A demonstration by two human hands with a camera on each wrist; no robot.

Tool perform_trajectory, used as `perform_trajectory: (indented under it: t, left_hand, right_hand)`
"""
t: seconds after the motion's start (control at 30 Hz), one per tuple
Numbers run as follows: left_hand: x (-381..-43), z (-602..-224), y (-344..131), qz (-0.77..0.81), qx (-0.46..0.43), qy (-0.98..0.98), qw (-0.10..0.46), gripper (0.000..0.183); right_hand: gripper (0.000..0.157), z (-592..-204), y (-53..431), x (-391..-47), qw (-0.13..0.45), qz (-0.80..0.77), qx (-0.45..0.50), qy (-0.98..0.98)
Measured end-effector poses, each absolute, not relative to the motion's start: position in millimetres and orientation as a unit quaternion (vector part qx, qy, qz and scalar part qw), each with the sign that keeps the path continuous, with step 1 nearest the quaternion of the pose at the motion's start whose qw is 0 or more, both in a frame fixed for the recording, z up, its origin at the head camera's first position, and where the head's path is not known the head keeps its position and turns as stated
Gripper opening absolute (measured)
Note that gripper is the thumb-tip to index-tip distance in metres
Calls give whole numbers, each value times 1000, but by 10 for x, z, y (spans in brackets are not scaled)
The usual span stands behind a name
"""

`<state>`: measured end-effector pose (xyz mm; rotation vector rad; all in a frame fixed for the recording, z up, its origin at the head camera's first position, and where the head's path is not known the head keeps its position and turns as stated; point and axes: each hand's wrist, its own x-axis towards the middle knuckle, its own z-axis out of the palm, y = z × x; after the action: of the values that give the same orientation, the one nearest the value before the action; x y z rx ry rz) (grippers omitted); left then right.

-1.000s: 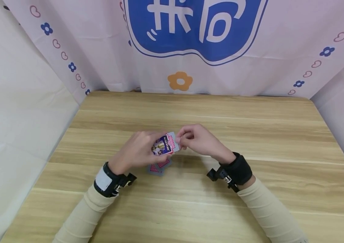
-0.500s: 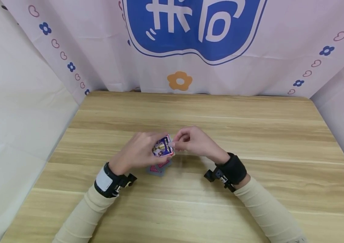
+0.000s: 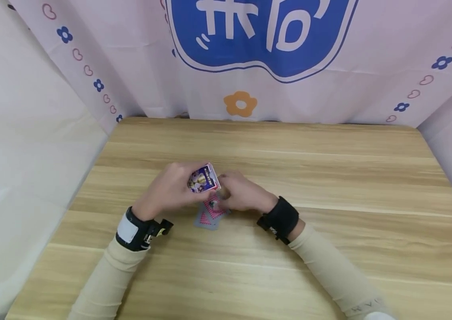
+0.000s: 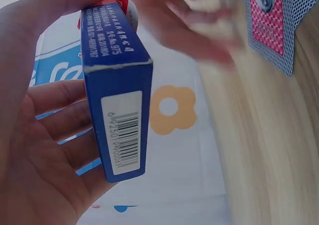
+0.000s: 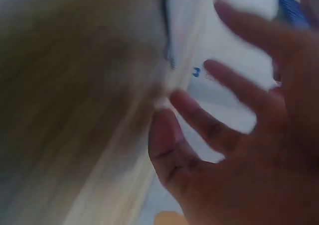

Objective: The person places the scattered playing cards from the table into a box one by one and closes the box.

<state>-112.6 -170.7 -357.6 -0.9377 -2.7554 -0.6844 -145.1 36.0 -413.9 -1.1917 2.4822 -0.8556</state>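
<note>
In my left hand (image 3: 170, 186) I grip a blue playing-card box (image 4: 119, 95), with my thumb along one edge and the fingers behind it. A white barcode label (image 4: 122, 133) marks its near end in the left wrist view; red and white show at the far end. My right hand (image 3: 243, 193) is just right of the box, low over the table, blurred. Its fingers are apart and hold nothing in the right wrist view. Beneath and beside it lie a few loose playing cards (image 3: 207, 218), red-patterned backs up, overlapping. The right fingertips partly cover them in the head view.
The wooden table (image 3: 310, 178) carries the loose cards near its middle. A white cloth with a blue emblem (image 3: 262, 66) hangs behind its far edge. White sheets (image 3: 22, 146) stand at either side.
Cards poking from the box end slid in and no longer show there. My right hand has left the box end, dropping leftward to the loose cards. The left hand moved slightly left and away with the box.
</note>
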Motion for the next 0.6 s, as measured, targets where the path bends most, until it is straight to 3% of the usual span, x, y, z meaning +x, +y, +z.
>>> perform_trajectory:
  t: [0.1,0.2,0.47,0.6]
  left_hand:
    - [-1130,-3585,-1727,-225,-315,-918,83,61]
    - [-1138,-3601,-1716,-223,-318,-918,82,62]
    - [-1145,-3616,-1684,-209,-311,-925,67,64]
    - [-1132,-3628,-1667,-206,-311,-926,60,63]
  right_hand:
    - [57,-4170,264,-1432,130,-222,-427,867]
    - [64,-4158,305,-1427,125,-200,-416,878]
    - [61,-4069,719,-1429,132,-184,-327,918]
    - [47,-3988,929,-1437,169,-209,-315,910]
